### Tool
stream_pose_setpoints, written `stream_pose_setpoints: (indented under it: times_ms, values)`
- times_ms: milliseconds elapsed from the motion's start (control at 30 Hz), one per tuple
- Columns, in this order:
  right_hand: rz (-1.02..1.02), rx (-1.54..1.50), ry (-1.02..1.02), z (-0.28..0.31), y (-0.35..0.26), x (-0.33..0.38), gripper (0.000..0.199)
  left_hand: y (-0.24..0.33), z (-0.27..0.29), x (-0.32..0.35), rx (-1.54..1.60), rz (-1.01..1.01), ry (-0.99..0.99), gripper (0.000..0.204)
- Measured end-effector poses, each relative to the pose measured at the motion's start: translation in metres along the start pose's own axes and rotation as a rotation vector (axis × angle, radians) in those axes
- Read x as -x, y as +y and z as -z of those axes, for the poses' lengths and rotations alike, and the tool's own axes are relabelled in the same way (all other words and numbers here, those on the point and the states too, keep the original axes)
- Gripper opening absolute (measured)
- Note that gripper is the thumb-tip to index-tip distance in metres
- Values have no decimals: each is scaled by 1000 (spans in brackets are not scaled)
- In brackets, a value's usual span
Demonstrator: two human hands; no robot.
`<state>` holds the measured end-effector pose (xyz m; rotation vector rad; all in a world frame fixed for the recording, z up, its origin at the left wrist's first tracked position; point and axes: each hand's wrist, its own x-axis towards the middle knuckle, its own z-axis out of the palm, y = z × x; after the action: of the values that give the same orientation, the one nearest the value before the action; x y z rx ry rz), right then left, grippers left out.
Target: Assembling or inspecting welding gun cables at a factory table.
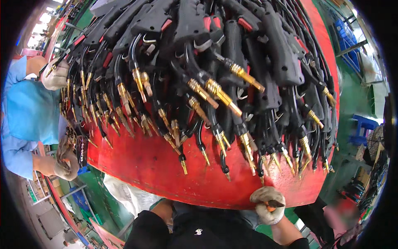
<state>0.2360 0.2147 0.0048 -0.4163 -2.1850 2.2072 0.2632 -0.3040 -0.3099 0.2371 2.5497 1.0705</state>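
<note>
My right hand (268,206), in a whitish work glove, is closed round a small tool with an orange and dark handle (273,203) at the near edge of the red table (178,182). The tool's exact kind is hard to make out. Of my left arm only the bare forearm (163,210) shows below the table edge; its hand is hidden. Over the table hangs a dense heap of welding torches (192,25) with black handles, red triggers and bent necks. Their brass tips (224,97) point toward me, the nearest just beyond my right hand.
At the left a co-worker in blue reaches in with two gloved hands (57,74), the upper one at the torches. A white sack (128,193) lies below the table's left edge. Blue crates (346,39) and a blue stool (362,128) stand on the green floor at the right.
</note>
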Motion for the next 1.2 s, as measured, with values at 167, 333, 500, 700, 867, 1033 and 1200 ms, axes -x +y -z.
stream_pose_setpoints:
  times_ms: [167,333,500,700,867,1033,1200]
  values:
    - [7,-38,95,-9,-2,6,20,-9,6,-26,112,-16,37,35]
    - [-47,57,187,-17,-4,14,16,-47,13,-46,220,-53,12,34]
    - [1,182,198,-25,2,16,27,-81,20,-62,346,-98,-22,32]
    - [94,287,202,-28,-7,16,26,-114,8,-66,535,-130,-63,31]
    - [156,287,363,-32,5,15,28,-112,32,-73,861,101,111,20]
    - [179,267,487,-44,1,14,25,19,94,-53,900,21,436,19]
    - [261,153,503,-47,5,12,22,116,121,-48,-62,-278,635,26]
